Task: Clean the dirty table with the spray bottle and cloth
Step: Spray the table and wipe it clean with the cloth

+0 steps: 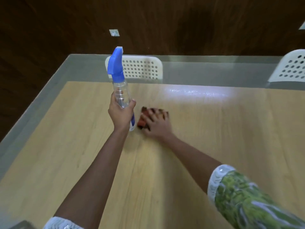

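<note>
My left hand (121, 114) grips a clear spray bottle (121, 92) with a blue trigger head, held upright above the light wooden table (82, 154). Just to its right, a reddish-brown cloth (142, 121) lies on the tabletop, and my right hand (156, 123) presses flat on it with spread fingers. The hand covers most of the cloth. The picture is slightly blurred around the right hand.
The table has a glass border (49, 83) along its left and far edges. Two white perforated chairs stand behind it, one (142, 67) at the far middle and one (290, 68) at the far right. A bright glare (198, 93) lies on the far tabletop.
</note>
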